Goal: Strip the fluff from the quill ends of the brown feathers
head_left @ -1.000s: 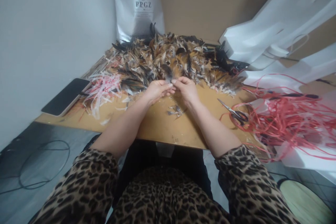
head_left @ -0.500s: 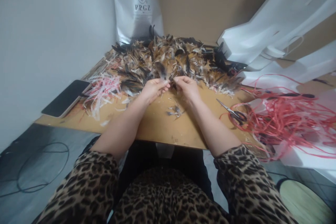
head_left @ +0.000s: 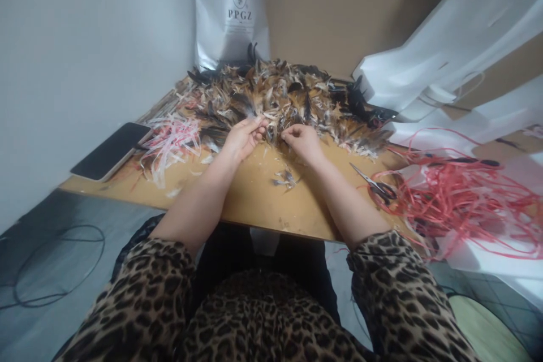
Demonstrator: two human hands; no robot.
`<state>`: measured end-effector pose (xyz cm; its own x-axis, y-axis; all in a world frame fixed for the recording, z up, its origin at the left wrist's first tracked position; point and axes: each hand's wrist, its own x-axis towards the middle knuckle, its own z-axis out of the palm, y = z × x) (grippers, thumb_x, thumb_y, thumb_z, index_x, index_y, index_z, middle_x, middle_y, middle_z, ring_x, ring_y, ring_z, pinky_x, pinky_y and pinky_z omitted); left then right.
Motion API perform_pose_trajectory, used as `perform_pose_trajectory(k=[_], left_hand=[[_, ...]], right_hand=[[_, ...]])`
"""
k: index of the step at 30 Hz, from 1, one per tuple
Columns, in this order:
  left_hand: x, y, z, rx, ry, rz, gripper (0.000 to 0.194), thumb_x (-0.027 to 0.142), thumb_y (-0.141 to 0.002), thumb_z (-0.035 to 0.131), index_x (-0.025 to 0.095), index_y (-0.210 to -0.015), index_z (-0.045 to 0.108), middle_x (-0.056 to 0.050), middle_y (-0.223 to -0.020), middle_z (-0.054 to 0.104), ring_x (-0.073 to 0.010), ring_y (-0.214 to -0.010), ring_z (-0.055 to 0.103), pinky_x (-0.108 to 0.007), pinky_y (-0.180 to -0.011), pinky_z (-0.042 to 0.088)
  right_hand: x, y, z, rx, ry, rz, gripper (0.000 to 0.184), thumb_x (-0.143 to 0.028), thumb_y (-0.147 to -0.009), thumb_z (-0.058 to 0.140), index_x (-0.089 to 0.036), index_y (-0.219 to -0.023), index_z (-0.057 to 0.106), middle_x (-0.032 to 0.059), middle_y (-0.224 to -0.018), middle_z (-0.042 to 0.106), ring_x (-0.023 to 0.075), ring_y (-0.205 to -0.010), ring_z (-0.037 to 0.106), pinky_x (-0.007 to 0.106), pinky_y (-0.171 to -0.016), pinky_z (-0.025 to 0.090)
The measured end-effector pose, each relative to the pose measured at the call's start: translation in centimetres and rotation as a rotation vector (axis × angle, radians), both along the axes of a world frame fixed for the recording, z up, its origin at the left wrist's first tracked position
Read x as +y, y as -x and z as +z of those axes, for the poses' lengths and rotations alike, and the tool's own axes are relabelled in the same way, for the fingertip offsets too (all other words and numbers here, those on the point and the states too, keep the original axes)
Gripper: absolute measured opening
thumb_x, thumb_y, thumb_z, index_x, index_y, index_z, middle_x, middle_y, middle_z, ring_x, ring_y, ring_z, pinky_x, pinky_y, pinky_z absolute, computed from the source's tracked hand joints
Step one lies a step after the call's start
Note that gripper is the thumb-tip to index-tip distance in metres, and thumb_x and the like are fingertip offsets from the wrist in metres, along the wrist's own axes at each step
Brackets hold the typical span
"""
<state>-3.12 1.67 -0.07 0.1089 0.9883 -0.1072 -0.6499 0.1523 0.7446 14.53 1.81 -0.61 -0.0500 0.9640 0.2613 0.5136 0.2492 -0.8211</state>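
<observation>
A big heap of brown, black and white feathers [head_left: 288, 96] covers the far half of a wooden board [head_left: 263, 203]. My left hand [head_left: 242, 138] is at the heap's near edge, fingers pinched on a small feather. My right hand [head_left: 302, 141] is beside it, a little apart, fingers curled closed at the heap's edge; what it grips is too small to make out. A few loose feather bits [head_left: 285, 178] lie on the board just in front of both hands.
Scissors [head_left: 375, 184] lie right of my right arm, beside a tangle of red string [head_left: 462, 198]. Pink and white strips [head_left: 172, 144] and a dark phone [head_left: 112, 150] lie on the left. A silver bag [head_left: 231, 11] stands behind the heap; white bags [head_left: 445, 62] are piled at right.
Both hands have moved slightly forward into the edge of the feather heap and drawn a little apart. The dark feather held up between them earlier is no longer raised.
</observation>
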Motion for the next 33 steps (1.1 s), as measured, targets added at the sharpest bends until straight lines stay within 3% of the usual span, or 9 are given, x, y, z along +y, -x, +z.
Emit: perform_pose_trajectory(k=[7, 10, 12, 17, 21, 24, 33], left_hand=[[0.1, 0.3, -0.2, -0.036, -0.015, -0.004, 0.005, 0.012, -0.078, 0.066, 0.011, -0.083, 0.066, -0.001, -0.068, 0.068, -0.0012, -0.05, 0.057, -0.009, -0.046, 0.043], [0.2, 0.5, -0.3, -0.04, -0.016, 0.01, 0.004, 0.012, -0.079, 0.065, 0.01, -0.083, 0.066, -0.001, -0.068, 0.068, -0.0013, -0.05, 0.057, -0.009, -0.046, 0.043], [0.3, 0.6, -0.4, -0.044, -0.016, 0.025, 0.004, 0.011, -0.08, 0.063, 0.01, -0.083, 0.066, -0.001, -0.07, 0.068, -0.0016, -0.05, 0.057, -0.01, -0.046, 0.043], [0.4, 0.6, -0.5, -0.047, -0.03, 0.028, 0.004, 0.01, -0.081, 0.062, 0.01, -0.081, 0.066, -0.003, -0.076, 0.07, -0.0022, -0.055, 0.059, -0.01, -0.046, 0.042], [0.1, 0.4, -0.4, -0.005, -0.031, -0.009, 0.006, 0.009, -0.081, 0.062, 0.008, -0.082, 0.067, -0.006, -0.083, 0.071, -0.0031, -0.059, 0.06, -0.01, -0.048, 0.044], [-0.2, 0.3, -0.3, 0.021, -0.036, -0.071, 0.008, 0.007, -0.081, 0.06, 0.008, -0.084, 0.068, -0.008, -0.091, 0.072, -0.0039, -0.061, 0.061, -0.011, -0.05, 0.045], [-1.1, 0.1, -0.3, 0.029, 0.0, -0.323, 0.011, 0.004, -0.083, 0.055, 0.005, -0.083, 0.066, -0.015, -0.092, 0.072, -0.0053, -0.058, 0.063, -0.012, -0.051, 0.048]], right_hand=[[-0.1, 2.6, 0.6, -0.283, 0.009, -0.018, 0.024, -0.044, -0.069, 0.065, -0.02, -0.07, 0.068, 0.0016, -0.063, 0.064, 0.0127, -0.057, 0.051, 0.025, -0.057, 0.038], [-0.4, 3.6, 0.4, -0.487, -0.015, -0.06, 0.018, -0.038, -0.069, 0.065, -0.021, -0.072, 0.069, 0.0039, -0.069, 0.065, 0.0159, -0.064, 0.055, 0.028, -0.062, 0.039], [-0.5, 3.7, 0.6, -0.508, -0.04, -0.054, 0.016, -0.032, -0.073, 0.059, -0.02, -0.074, 0.07, 0.0042, -0.071, 0.066, 0.0164, -0.067, 0.056, 0.028, -0.064, 0.04], [-0.6, 1.1, 2.3, -0.089, -0.072, 0.101, 0.014, -0.029, -0.07, 0.061, -0.016, -0.068, 0.064, 0.0017, -0.068, 0.062, 0.0121, -0.062, 0.052, 0.025, -0.061, 0.041], [-0.9, -1.3, 3.6, 0.359, 0.105, 0.326, 0.019, -0.032, -0.063, 0.073, -0.016, -0.066, 0.062, 0.0007, -0.075, 0.063, 0.0078, -0.056, 0.047, 0.023, -0.055, 0.038], [-1.0, -2.2, 3.8, 0.595, 0.199, 0.419, 0.021, -0.029, -0.06, 0.076, -0.016, -0.063, 0.06, 0.0032, -0.089, 0.067, 0.0085, -0.062, 0.053, 0.023, -0.055, 0.039], [-0.6, -2.7, 3.1, 0.803, 0.271, 0.45, 0.021, -0.027, -0.059, 0.077, -0.018, -0.061, 0.058, -0.0002, -0.068, 0.064, 0.011, -0.064, 0.056, 0.022, -0.054, 0.041]])
